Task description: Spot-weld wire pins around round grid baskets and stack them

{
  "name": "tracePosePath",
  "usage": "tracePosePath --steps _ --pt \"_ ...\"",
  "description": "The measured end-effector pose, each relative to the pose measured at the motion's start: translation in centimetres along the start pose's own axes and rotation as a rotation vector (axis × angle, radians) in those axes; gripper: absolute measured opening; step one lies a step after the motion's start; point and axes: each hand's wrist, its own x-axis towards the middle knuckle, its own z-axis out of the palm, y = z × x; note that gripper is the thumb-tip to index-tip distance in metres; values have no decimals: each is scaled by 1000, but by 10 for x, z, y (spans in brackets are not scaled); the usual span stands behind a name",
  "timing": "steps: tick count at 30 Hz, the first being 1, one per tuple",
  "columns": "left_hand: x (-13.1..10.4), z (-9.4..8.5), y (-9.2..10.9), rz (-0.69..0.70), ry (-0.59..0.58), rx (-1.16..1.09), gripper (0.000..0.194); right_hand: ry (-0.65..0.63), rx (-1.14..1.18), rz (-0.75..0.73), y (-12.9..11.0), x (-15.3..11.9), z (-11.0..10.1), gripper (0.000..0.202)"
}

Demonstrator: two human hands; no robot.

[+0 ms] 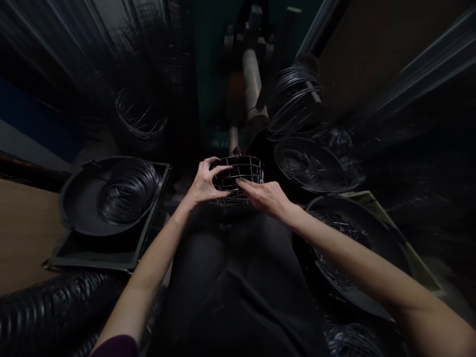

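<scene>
A small round wire basket [256, 166] of thin metal rods is held up in front of my lap, just below the arms of a machine. My left hand [204, 182] grips its left side, with the thumb low and the fingers bent over the upper wires. From the right, my right hand [268, 197] has its fingers closed at the basket's near side. Its fingertips touch the wires, and whether they also pinch a loose wire is too dark to tell. The basket's far edge is close to the machine's lower tip [238, 150].
A dark green machine with a thick pale cylinder [253, 74] stands ahead. To the left, a black pan [80, 201] holds wire rings on a crate [92, 260]. At right are a pan [383, 233] of wire pieces, another pan [330, 153] and hanging wire hoops [293, 99].
</scene>
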Motion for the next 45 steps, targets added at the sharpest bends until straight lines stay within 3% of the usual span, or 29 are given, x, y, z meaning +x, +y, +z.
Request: tracePosePath --steps 6,14,23,30,34,40,45 --pt "11 6 0 -11 -4 21 72 101 -6 7 18 6 10 45" --pt "21 4 -3 -1 -13 -10 72 177 59 33 22 12 9 40" --pt "36 5 -11 -34 -43 -30 74 162 51 88 29 23 6 36" --pt "42 2 -16 -35 -36 -62 73 329 154 181 32 17 19 24" --pt "54 2 -21 -66 -19 -69 73 414 212 244 39 30 21 19" --pt "65 1 -29 -51 -8 -63 73 515 380 209 52 39 27 17" --pt "86 -2 -39 -63 -28 -43 74 550 464 363 55 62 27 11"
